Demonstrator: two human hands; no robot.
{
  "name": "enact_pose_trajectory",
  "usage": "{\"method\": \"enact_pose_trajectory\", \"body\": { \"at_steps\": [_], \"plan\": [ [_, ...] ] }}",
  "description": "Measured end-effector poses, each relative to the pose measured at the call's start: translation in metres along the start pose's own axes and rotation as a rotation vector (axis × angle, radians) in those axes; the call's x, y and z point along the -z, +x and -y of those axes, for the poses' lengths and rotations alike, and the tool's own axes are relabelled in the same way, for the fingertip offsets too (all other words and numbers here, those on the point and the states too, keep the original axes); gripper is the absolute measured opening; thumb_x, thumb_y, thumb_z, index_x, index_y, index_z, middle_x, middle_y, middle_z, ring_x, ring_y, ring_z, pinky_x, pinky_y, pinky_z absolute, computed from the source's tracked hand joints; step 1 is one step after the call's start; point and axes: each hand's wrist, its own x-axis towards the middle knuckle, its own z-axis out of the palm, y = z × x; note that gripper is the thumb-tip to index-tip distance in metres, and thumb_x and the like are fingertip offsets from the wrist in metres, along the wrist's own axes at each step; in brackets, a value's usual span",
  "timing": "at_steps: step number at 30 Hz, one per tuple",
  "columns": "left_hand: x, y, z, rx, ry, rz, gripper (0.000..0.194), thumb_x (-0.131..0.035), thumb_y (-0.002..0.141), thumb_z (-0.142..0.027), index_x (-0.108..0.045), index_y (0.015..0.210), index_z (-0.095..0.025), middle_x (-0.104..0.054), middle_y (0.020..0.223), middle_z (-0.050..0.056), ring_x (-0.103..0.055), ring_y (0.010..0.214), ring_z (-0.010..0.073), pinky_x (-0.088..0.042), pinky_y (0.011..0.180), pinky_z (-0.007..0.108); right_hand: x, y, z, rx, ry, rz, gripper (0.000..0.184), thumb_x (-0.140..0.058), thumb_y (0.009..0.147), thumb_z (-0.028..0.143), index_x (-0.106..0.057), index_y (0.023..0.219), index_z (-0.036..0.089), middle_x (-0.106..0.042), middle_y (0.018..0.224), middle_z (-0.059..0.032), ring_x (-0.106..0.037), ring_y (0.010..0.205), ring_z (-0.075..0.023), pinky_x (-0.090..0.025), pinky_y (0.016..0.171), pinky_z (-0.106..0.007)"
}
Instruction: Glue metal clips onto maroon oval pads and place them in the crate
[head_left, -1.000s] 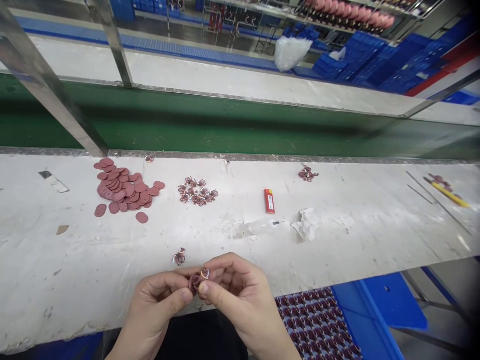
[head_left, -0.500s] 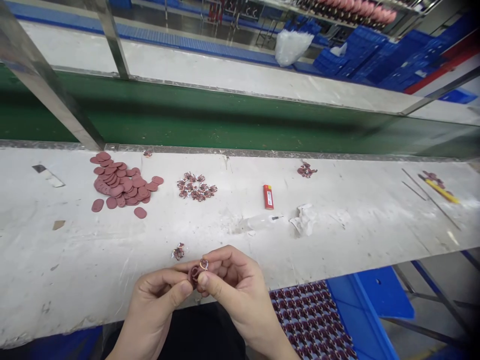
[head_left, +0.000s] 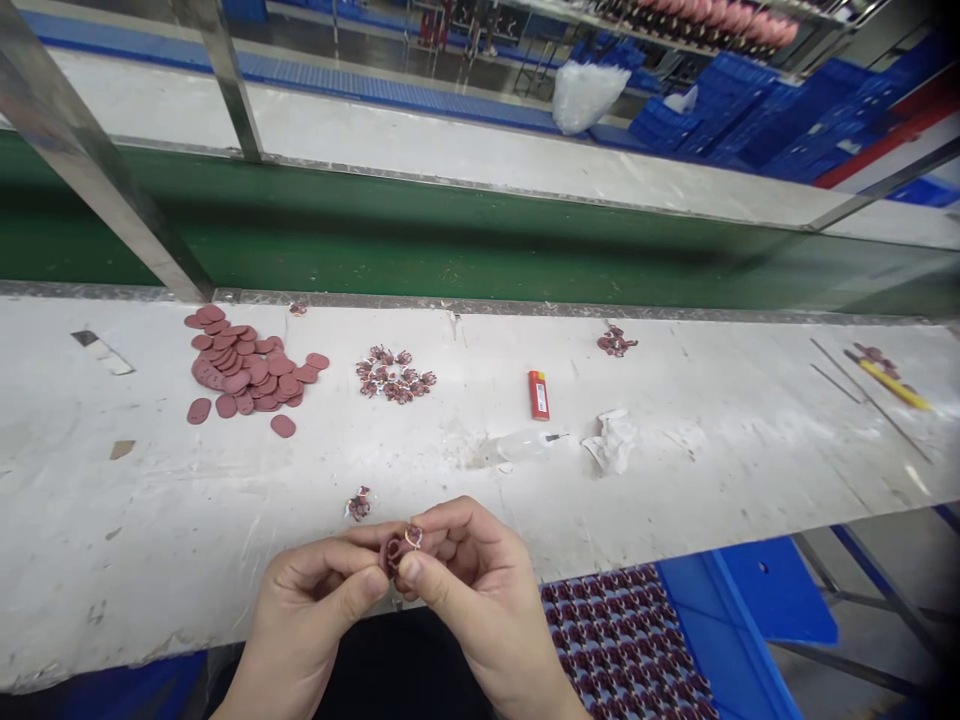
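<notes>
L hand & R hand together, both clamped on small maroon oval piece betw. thumbs.

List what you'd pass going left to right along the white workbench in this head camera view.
white paper strip → pile of maroon discs → cluster of small printed pieces → red lighter → crumpled white tissue → yellow stick

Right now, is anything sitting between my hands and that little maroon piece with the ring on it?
Nothing visible stands in the way. The maroon piece is pinched directly between your left hand and right hand, with a pale ring at its top. A small cluster of pieces lies apart on the bench.
</notes>
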Motion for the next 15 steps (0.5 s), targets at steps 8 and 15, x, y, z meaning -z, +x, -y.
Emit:
{"method": "enact_pose_trajectory", "body": {
  "at_steps": [8, 15],
  "plan": [
    [-0.004, 0.001, 0.007, -0.032, 0.010, -0.094, 0.011, -0.086, 0.081, -0.033, -0.082, 0.075, -0.025, -0.082, 0.114, 0.005, -0.075, 0.111, 0.0255, -0.060, 0.098, 0.030, -0.001, 0.007, -0.013, 0.021, 0.094, 0.026, 0.014, -0.084, 0.086, 0.021, -0.075, 0.096, 0.023, -0.074, 0.082, 0.0023, -0.067, 0.071, -0.0074, -0.055, 0.068, -0.019],
    [0.035, 0.022, -0.017, -0.172, 0.244, -0.246, 0.026, -0.082, 0.081, -0.046, -0.081, 0.095, -0.024, -0.079, 0.120, 0.011, -0.077, 0.099, 0.0286, -0.065, 0.079, 0.033, 0.013, 0.006, -0.011, -0.042, 0.252, -0.032, 0.017, -0.088, 0.081, 0.025, -0.076, 0.092, 0.022, -0.073, 0.079, 0.0015, -0.067, 0.067, -0.0079, -0.053, 0.061, -0.017]
  ]
}}
